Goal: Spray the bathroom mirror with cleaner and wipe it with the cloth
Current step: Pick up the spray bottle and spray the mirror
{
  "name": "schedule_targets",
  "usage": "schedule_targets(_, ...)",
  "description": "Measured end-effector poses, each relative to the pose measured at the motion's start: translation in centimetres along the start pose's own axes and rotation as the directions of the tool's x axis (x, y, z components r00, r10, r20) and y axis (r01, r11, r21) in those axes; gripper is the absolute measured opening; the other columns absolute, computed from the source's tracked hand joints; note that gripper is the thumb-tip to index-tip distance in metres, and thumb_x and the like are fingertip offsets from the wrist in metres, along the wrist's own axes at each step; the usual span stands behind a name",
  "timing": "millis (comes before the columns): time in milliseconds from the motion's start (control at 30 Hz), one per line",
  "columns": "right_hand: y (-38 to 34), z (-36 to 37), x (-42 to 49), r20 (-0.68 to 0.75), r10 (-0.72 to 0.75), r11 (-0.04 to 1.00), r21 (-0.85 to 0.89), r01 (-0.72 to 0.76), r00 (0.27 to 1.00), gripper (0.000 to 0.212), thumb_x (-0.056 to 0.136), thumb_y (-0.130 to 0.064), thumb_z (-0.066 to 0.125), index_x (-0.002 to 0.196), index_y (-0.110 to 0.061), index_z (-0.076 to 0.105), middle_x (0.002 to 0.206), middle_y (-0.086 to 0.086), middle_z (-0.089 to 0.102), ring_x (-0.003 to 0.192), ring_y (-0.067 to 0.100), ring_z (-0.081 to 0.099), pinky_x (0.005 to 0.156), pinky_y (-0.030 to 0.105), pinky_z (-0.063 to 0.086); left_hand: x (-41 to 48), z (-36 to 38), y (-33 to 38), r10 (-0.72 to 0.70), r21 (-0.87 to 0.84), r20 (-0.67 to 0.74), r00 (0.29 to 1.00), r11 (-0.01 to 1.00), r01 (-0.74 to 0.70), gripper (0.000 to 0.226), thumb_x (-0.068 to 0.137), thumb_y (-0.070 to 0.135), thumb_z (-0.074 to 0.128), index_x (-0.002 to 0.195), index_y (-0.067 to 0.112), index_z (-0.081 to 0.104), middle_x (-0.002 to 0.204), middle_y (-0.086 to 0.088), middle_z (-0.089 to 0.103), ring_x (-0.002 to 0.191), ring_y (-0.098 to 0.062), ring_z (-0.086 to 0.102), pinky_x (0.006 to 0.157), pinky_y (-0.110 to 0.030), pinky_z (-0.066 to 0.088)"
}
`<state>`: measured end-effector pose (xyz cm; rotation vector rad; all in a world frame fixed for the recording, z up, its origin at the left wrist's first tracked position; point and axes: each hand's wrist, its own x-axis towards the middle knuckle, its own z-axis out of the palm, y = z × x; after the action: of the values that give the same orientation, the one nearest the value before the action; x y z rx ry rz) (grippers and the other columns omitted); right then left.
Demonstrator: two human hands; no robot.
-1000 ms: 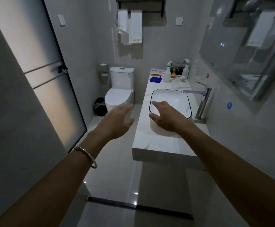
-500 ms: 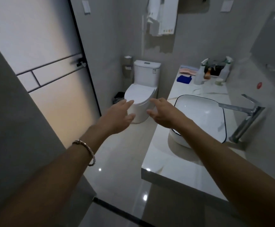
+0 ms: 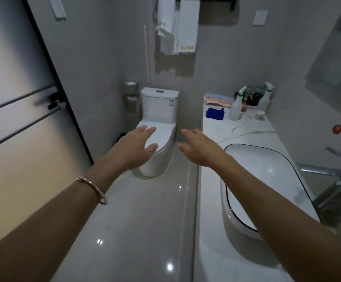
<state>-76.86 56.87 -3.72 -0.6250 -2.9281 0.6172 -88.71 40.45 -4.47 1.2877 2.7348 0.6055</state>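
Two clear spray bottles stand at the far end of the white counter point(image 3: 210, 200): one point(image 3: 235, 107) near the middle, another point(image 3: 266, 99) by the wall. A folded blue cloth point(image 3: 215, 113) lies left of the nearer bottle. The mirror point(image 3: 336, 58) hangs on the right wall, partly cut off by the frame edge. My left hand point(image 3: 134, 148) is stretched forward over the floor, in front of the toilet, fingers apart and empty. My right hand point(image 3: 197, 148) reaches out at the counter's left edge, also empty, well short of the cloth and bottles.
A white basin point(image 3: 267, 176) with a black rim sits on the counter, a chrome tap point(image 3: 332, 180) to its right. A toilet point(image 3: 157, 129) stands straight ahead. Folded pink towels point(image 3: 218, 100) and a small cup point(image 3: 260, 115) are near the bottles. A frosted door point(image 3: 13, 98) is on the left.
The view has moved forward into the bathroom and swung left; the counter end, bottles and cloth are nearer. Both hands stay stretched out and empty.
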Motion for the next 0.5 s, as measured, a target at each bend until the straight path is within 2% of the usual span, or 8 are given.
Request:
schedule_targets(100,-2.0,2.6,5.8,-0.013,-0.007,1.0,0.025,0.007,1.0,0.058,0.099,-0.039,0.041,0.15,-0.022,0.019,0.155,0.007,0.023,0.135,0.026,0.036,0.105,0.042,0.036,4.3,-0.8,-4.5,-0.003,0.024,0.012,1.0,1.0,0.003,0.057,0.094,0.041,0.044,0.147,0.028,0.025,0.154,0.0,0.024,0.142,-0.02,0.02,0.113,-0.046,0.025)
schedule_targets(200,-3.0,4.3,9.5,0.035,-0.001,1.0,0.023,0.001,0.999,0.059,0.098,-0.041,0.042,0.15,-0.024,0.019,0.155,0.006,0.023,0.135,0.027,0.036,0.104,0.043,0.037,7.0,-1.0,-7.0,-0.005,0.028,0.058,0.998,1.0,0.003,0.058,0.095,0.04,0.044,0.147,0.027,0.024,0.155,-0.001,0.022,0.142,-0.02,0.02,0.114,-0.044,0.024)
schedule_targets(500,-0.2,2.2,20.7,-0.043,0.064,0.998,0.002,-0.064,0.997,0.057,0.1,-0.04,0.04,0.15,-0.023,0.018,0.155,0.006,0.021,0.134,0.026,0.038,0.103,0.042,0.038,17.8,-1.2,-9.7,0.052,0.037,0.089,0.995,0.998,-0.056,0.055,0.096,0.039,0.042,0.147,0.025,0.024,0.156,-0.001,0.016,0.142,-0.021,0.02,0.115,-0.039,0.021)
